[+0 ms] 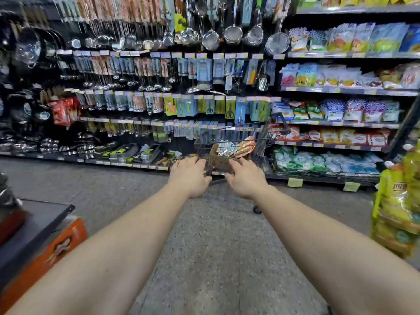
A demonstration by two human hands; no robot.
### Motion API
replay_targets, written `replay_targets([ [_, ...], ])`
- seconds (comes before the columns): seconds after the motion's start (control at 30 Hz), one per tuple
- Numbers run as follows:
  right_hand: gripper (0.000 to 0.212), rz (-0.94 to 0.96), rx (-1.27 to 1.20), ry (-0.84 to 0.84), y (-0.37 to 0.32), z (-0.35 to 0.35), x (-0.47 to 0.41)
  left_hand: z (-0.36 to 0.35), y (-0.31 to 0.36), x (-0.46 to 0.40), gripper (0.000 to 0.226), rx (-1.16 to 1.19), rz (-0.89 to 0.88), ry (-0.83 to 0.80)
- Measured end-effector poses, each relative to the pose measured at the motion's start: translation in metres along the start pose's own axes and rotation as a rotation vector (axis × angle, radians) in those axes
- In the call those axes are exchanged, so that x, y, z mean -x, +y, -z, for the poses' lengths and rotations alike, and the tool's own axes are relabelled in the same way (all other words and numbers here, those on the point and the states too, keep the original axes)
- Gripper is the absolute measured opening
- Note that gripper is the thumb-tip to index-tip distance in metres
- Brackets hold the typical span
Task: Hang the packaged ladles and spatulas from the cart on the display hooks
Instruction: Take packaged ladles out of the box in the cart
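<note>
Two bare forearms stretch forward over the speckled floor (218, 246) toward a small wire cart (236, 142), which serves as the landmark here. The left hand (189, 176) and the right hand (246, 178) are apart, each at the cart's near end with fingers bent over the handle; motion blur hides whether they truly grip it, so I cannot tell.

Inside the cart lie the packaged utensils (236, 145), a loose heap of pale and orange cards leaning toward its right side.

Left of the cart and closer to the camera, an orange box (52, 251) sits under a dark shelf edge. Right of the cart, yellow-green bags (400, 212) stand blurred at the picture's edge.

Behind the cart rises the display wall (159, 87), its hooks crowded with carded tools, ladles and, higher up, metal strainers (234, 32). Behind the cart to the right, shelves (341, 89) carry colourful packets.
</note>
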State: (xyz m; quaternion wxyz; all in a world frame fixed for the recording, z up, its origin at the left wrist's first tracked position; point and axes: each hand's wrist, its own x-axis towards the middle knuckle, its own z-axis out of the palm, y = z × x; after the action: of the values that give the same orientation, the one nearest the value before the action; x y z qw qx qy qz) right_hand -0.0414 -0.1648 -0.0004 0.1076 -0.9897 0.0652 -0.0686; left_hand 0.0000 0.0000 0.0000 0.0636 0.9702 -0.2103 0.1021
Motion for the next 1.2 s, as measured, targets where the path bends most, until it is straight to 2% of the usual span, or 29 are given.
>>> replay_targets([
  [0.2, 0.061, -0.022, 0.011, -0.084, 0.006, -0.035, -0.076, -0.04, -0.022, -0.07, 0.06, 0.002, -0.006, -0.029],
  [0.43, 0.059, -0.071, 0.026, -0.089, 0.017, -0.062, -0.213, -0.078, -0.063, -0.203, 0.06, 0.007, -0.036, -0.093],
  [0.6, 0.057, -0.079, 0.034, -0.08, 0.03, -0.069, -0.302, -0.095, -0.079, -0.298, 0.059, 0.023, -0.08, -0.078],
  [0.8, 0.054, -0.104, 0.006, -0.09, 0.058, -0.089, -0.41, -0.133, -0.085, -0.406, 0.059, 0.127, -0.029, -0.111],
  [1.2, 0.056, -0.077, 0.012, -0.194, 0.138, -0.146, -0.675, -0.234, -0.099, -0.658, 0.059, 0.087, -0.001, -0.215],
])
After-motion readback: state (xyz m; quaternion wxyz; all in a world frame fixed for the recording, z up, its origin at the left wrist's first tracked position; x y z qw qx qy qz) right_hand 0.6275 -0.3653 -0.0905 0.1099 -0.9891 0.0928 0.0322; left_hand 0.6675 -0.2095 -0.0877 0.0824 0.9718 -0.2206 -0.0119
